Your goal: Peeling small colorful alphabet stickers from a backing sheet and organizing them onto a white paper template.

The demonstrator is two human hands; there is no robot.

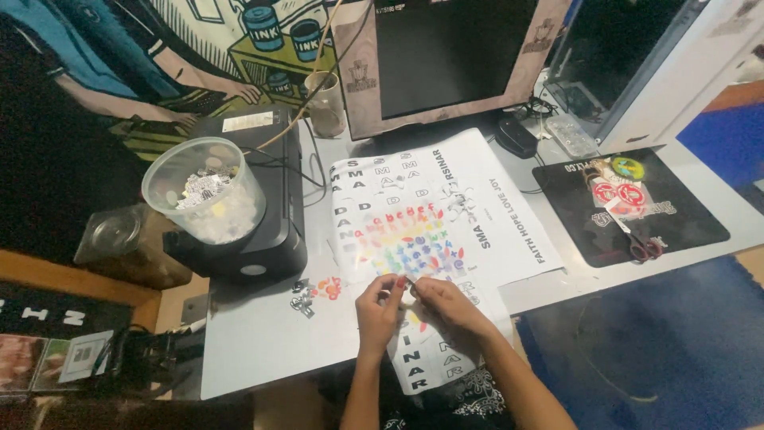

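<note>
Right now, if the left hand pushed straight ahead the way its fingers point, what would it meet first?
Probably the rows of coloured letter stickers on the white sheet, just beyond the left hand; depth is hard to judge, and the monitor stands farther along that line.

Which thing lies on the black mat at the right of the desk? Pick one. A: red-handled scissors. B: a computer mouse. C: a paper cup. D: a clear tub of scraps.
A: the red-handled scissors lie on the black mat, near its front edge, beside round stickers.

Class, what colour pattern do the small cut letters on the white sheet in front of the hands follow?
Rainbow rows, red through orange, yellow, green, blue to purple, on the white sticker sheet; head view.
</note>
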